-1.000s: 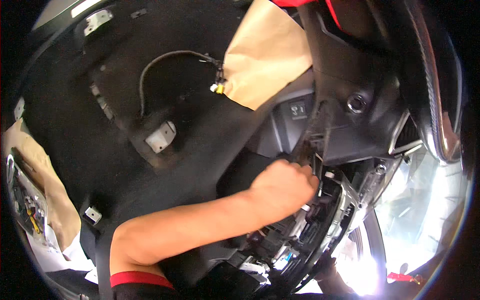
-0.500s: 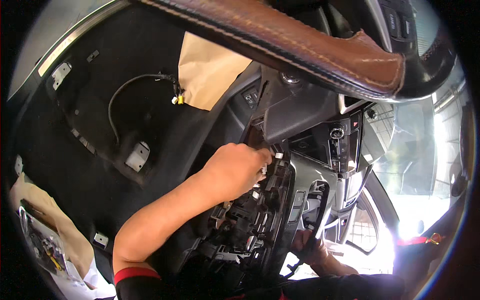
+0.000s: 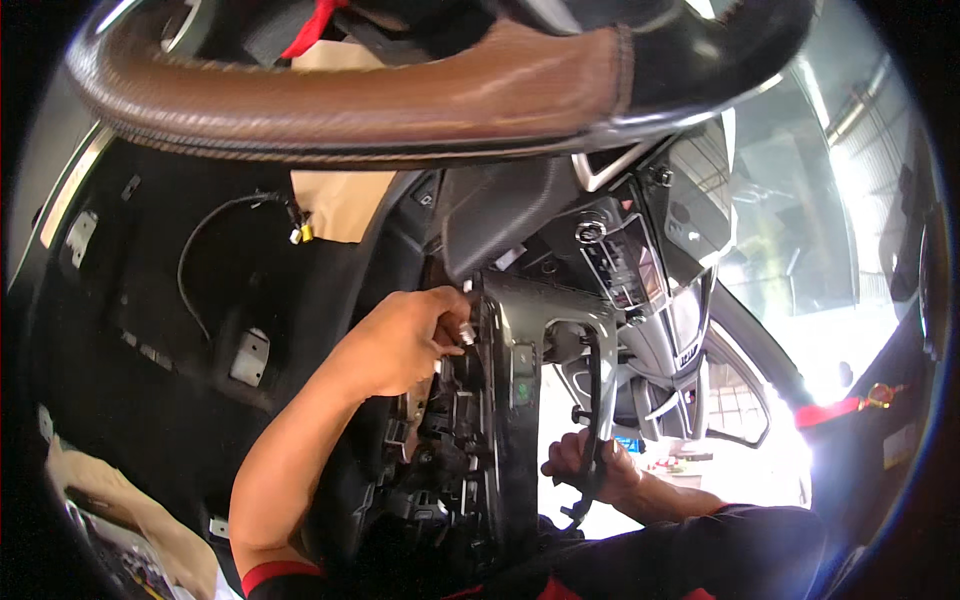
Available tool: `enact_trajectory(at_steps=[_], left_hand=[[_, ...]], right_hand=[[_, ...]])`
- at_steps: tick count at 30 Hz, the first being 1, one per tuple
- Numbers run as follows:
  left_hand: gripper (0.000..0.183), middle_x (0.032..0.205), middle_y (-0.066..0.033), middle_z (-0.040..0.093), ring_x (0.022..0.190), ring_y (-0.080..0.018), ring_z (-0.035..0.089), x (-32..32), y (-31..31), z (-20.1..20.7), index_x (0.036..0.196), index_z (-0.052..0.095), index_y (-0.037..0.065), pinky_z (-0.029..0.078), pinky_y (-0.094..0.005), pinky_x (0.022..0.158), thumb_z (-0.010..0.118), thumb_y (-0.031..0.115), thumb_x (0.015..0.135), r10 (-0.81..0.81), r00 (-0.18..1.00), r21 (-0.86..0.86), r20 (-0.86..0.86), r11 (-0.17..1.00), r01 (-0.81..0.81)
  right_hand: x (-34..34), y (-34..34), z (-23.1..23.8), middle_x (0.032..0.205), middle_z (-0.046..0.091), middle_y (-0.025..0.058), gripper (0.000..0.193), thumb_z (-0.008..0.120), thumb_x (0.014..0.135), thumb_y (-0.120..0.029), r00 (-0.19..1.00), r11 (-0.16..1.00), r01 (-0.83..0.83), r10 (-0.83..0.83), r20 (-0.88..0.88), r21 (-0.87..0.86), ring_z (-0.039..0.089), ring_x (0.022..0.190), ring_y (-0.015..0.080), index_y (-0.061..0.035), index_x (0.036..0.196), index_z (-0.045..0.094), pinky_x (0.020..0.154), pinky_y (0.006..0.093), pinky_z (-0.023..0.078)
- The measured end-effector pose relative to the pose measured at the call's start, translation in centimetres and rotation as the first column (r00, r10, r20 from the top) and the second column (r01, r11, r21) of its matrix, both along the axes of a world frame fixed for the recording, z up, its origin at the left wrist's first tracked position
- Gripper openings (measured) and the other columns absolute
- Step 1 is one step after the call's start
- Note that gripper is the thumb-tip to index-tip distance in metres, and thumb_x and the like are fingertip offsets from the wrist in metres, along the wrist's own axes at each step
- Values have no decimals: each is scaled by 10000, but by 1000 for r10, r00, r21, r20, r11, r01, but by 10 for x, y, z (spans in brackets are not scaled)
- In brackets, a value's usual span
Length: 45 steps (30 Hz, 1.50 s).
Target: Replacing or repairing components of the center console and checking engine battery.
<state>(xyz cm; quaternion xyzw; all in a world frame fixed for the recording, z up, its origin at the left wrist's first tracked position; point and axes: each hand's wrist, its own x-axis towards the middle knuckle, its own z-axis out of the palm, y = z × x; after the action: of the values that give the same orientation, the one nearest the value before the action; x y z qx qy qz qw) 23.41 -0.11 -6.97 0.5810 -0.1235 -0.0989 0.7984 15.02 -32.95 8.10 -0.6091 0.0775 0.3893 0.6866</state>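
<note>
A grey and glossy dark trim panel (image 3: 515, 440) with a wide opening lies over the car's centre console. My right hand (image 3: 608, 472) has its fingers wrapped round the black rim on the panel's right side. Along the panel's left edge, near its front end, my left hand (image 3: 395, 340) is closed with curled fingers. A small silvery piece (image 3: 466, 333) shows at those fingertips, but what they hold I cannot make out. Below that hand, the exposed black console frame (image 3: 430, 460) shows metal brackets and clips.
The brown and black steering wheel (image 3: 380, 105) spans the top. Left lies black carpet (image 3: 150, 290) with metal brackets and a loose cable (image 3: 185, 260) ending in a yellow connector (image 3: 304, 233). Brown paper (image 3: 340, 205) lies beyond. The dashboard controls (image 3: 615, 265) are ahead on the right.
The view has turned, so the steering wheel lies flatter across the top. My right hand now shows clearly on the panel rim, and more of the panel's opening is visible. My left hand stays at its edge.
</note>
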Motion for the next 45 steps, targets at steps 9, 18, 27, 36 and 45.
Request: enact_trajectory(at_steps=[9, 18, 27, 36, 45], left_hand=[[409, 886, -145, 678, 840, -256, 669, 1, 8, 19, 1129, 618, -34, 525, -360, 799, 637, -98, 725, 2, 999, 214, 52, 977, -13], [486, 764, -166, 658, 722, -356, 684, -7, -8, 31, 1194, 602, 1, 520, -392, 682, 702, -33, 720, 78, 997, 310, -13, 948, -70], [370, 975, -100, 687, 907, -196, 668, -72, -28, 41, 1229, 657, 26, 527, -332, 776, 637, 313, 997, 372, 915, 190, 158, 897, -398], [354, 1176, -116, 669, 992, -217, 659, -145, 22, 79, 1299, 580, 13, 552, -365, 855, 513, 255, 1049, 535, 578, -105, -617, 672, -733], [340, 1118, -147, 677, 967, -190, 653, -96, 35, 121, 1246, 617, -19, 552, -324, 839, 574, 240, 1030, 740, 670, 175, -59, 669, -723]], right_hand=[[-12, 13, -1, 916, 547, 102, 625, 646, 877, -661, 984, 987, 157, -154, -90, 29, 546, 995, 278, -47, 969, 583, 943, 457, 443], [-23, 16, 10, 975, 601, 108, 577, 620, 922, -613, 946, 950, 270, -232, -226, 156, 591, 1001, 262, -60, 1086, 608, 957, 446, 473], [-28, -9, -2, 1006, 628, 67, 305, 712, 956, -305, 998, 984, -44, 36, 52, 170, 585, 950, 172, -26, 1058, 644, 836, 345, 478], [-4, -1, 6, 764, 479, -72, 273, 708, 974, -248, 977, 971, -215, 212, 35, 106, 426, 702, 37, -76, 826, 557, 637, 262, 370], [-3, -35, -6, 822, 596, -34, 245, 775, 909, -219, 907, 922, -380, 354, 226, 81, 524, 808, 76, -2, 898, 662, 724, 293, 448]])
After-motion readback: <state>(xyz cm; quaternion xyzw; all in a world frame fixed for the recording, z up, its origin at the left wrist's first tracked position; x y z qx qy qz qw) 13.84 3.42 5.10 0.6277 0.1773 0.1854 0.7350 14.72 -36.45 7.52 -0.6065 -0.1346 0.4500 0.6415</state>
